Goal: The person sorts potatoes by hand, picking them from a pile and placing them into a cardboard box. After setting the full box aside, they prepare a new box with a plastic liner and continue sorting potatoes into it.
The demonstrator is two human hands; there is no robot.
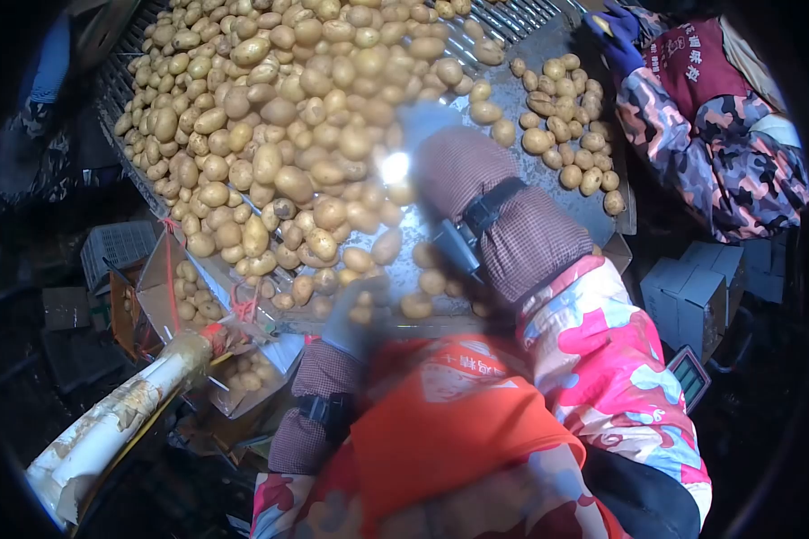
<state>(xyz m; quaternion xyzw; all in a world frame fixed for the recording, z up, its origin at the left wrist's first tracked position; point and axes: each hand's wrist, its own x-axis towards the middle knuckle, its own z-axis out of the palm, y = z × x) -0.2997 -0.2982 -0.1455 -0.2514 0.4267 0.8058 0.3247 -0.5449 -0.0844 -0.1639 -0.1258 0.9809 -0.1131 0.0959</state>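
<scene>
A large heap of potatoes [234,135] covers the left and middle of a metal sorting table [535,184]. My right hand [427,124], in a blue-grey glove, reaches over to the heap's right side; glare and motion blur hide its fingers. My left hand [352,310], in a grey glove, is low at the near edge, beside a few loose potatoes [416,304]. Its fingers are blurred, so whether it grips a potato does not show. Checked sleeve covers with dark straps reach both wrists.
At the right, another person's purple-gloved hand [616,40] is near a smaller group of potatoes [562,117]. A cardboard box [157,287] with potatoes hangs at the near left, by a worn white pole [121,418]. White boxes [683,292] stand at the lower right.
</scene>
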